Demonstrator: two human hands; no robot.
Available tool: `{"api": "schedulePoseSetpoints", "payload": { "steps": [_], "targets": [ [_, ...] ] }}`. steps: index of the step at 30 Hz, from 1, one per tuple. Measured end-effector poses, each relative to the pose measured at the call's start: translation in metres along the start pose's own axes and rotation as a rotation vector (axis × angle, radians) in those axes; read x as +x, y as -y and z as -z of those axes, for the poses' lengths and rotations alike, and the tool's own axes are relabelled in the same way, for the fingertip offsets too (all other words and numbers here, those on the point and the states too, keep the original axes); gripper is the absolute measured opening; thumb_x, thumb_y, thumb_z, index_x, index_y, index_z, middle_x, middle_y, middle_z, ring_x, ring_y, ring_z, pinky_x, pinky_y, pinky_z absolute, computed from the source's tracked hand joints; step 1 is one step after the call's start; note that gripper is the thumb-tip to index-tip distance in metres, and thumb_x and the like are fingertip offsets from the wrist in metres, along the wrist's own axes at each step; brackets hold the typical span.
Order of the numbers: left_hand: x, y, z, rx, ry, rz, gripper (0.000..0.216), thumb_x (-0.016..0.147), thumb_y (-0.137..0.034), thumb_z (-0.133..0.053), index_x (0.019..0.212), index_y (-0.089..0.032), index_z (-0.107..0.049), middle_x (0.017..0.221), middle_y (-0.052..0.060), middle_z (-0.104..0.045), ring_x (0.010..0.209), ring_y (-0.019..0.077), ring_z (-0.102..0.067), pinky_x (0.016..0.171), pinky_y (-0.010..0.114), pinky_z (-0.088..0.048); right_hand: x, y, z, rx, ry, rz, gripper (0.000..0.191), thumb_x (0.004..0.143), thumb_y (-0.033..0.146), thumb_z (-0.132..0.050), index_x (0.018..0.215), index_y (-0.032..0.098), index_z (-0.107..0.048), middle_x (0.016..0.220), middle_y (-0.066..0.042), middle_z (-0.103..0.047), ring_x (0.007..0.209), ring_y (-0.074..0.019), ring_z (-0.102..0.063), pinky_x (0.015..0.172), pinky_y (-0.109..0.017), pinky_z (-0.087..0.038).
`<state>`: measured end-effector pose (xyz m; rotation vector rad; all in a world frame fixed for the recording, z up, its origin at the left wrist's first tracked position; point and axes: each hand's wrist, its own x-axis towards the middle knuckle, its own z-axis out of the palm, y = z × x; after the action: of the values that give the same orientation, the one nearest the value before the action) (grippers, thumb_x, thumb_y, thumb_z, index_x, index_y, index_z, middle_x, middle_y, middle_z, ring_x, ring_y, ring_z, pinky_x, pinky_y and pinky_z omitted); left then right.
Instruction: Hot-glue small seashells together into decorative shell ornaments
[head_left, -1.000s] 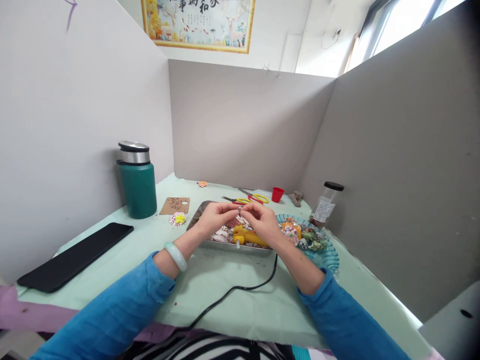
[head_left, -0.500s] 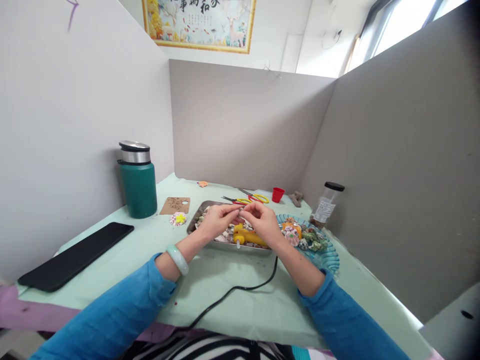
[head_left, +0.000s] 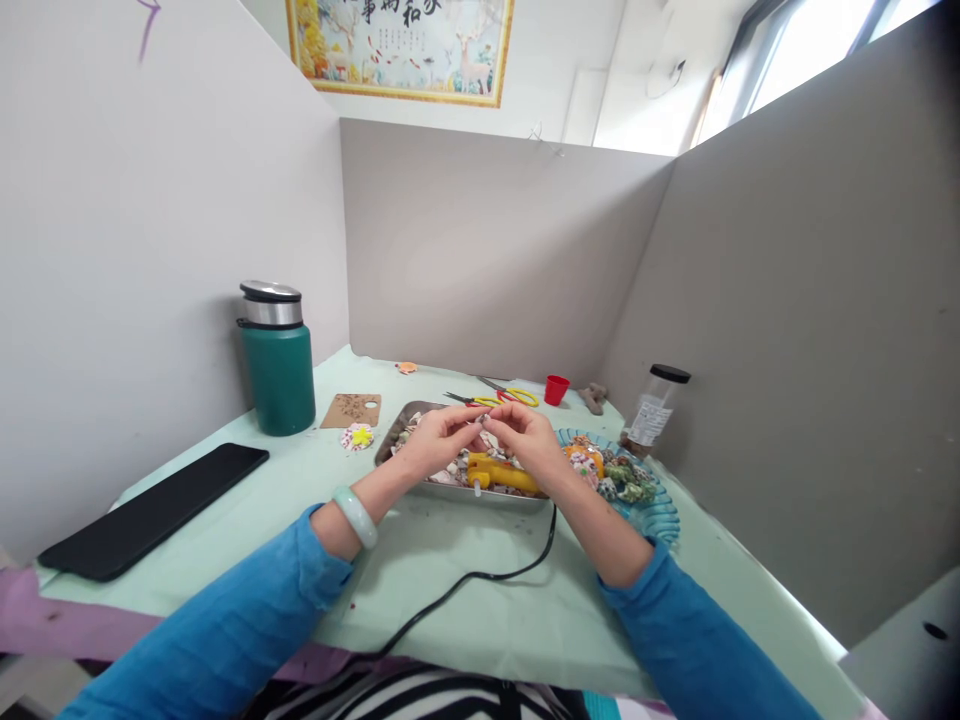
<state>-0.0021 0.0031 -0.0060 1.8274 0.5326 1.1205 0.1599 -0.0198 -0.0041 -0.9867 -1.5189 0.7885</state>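
My left hand (head_left: 435,440) and my right hand (head_left: 525,438) meet fingertip to fingertip above a metal tray (head_left: 390,447). Both pinch a small pale piece (head_left: 484,421) between them; it is too small to name. The tray holds several small patterned pieces. A yellow glue gun (head_left: 499,473) lies on the tray's near side under my right hand, and its black cord (head_left: 480,578) runs toward me. A pale green bangle (head_left: 353,516) sits on my left wrist.
A blue glass plate (head_left: 656,515) with several colourful pieces lies right of the tray. Behind are scissors (head_left: 502,398), a red cup (head_left: 556,389) and a jar (head_left: 651,410). At left stand a green flask (head_left: 277,358), a cardboard tag (head_left: 351,410) and a black phone (head_left: 150,510). Grey partitions enclose the table.
Both hands have lifted slightly and shifted a little away from me, still pinched together over the tray. Everything else on the table is as before.
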Motion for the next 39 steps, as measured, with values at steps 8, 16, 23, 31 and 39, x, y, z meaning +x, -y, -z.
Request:
{"api": "schedulePoseSetpoints", "payload": {
  "steps": [8,16,23,31,39],
  "targets": [
    [0.000,0.009,0.000,0.101,-0.029,-0.020,0.041,0.082,-0.037,-0.056,0.116,-0.014,-0.059,0.091,0.008,-0.067,0.067,0.0134,-0.062,0.066,0.027,-0.051,0.001,-0.009,-0.002,-0.142,-0.033,0.090,0.021,0.075,0.039,-0.059,0.079,0.019,-0.056,0.067,0.002,-0.056,0.055,-0.0100,-0.047,0.050,-0.023,-0.038],
    [0.001,0.013,0.003,0.124,-0.078,-0.010,0.037,0.079,-0.040,-0.059,0.104,-0.015,-0.067,0.092,0.008,-0.069,0.073,0.0173,-0.066,0.070,0.028,-0.052,-0.002,-0.008,-0.005,-0.205,-0.083,0.096,0.015,0.075,0.034,-0.058,0.076,0.020,-0.055,0.065,0.001,-0.057,0.054,-0.0113,-0.048,0.050,-0.023,-0.039],
    [0.001,0.011,0.002,0.133,-0.083,-0.004,0.036,0.079,-0.039,-0.060,0.103,-0.014,-0.069,0.097,0.010,-0.070,0.074,0.0180,-0.066,0.070,0.029,-0.053,-0.002,-0.011,-0.006,-0.235,-0.104,0.106,0.014,0.076,0.034,-0.057,0.076,0.020,-0.054,0.064,0.002,-0.057,0.056,-0.0121,-0.050,0.052,-0.024,-0.040],
    [0.002,0.011,-0.002,0.110,-0.137,0.024,0.034,0.076,-0.034,-0.062,0.100,-0.011,-0.070,0.092,0.011,-0.071,0.070,0.0182,-0.066,0.067,0.029,-0.054,-0.001,-0.014,-0.006,-0.261,-0.118,0.110,0.014,0.077,0.033,-0.057,0.075,0.020,-0.055,0.063,0.002,-0.058,0.056,-0.0122,-0.050,0.054,-0.024,-0.040],
    [0.002,0.010,-0.003,0.078,-0.165,0.068,0.033,0.074,-0.032,-0.062,0.097,-0.010,-0.071,0.083,0.010,-0.072,0.068,0.0189,-0.066,0.065,0.029,-0.054,-0.003,-0.011,-0.007,-0.293,-0.131,0.129,0.013,0.076,0.033,-0.057,0.073,0.020,-0.054,0.062,0.002,-0.058,0.056,-0.0124,-0.051,0.054,-0.024,-0.041]
  ]
}}
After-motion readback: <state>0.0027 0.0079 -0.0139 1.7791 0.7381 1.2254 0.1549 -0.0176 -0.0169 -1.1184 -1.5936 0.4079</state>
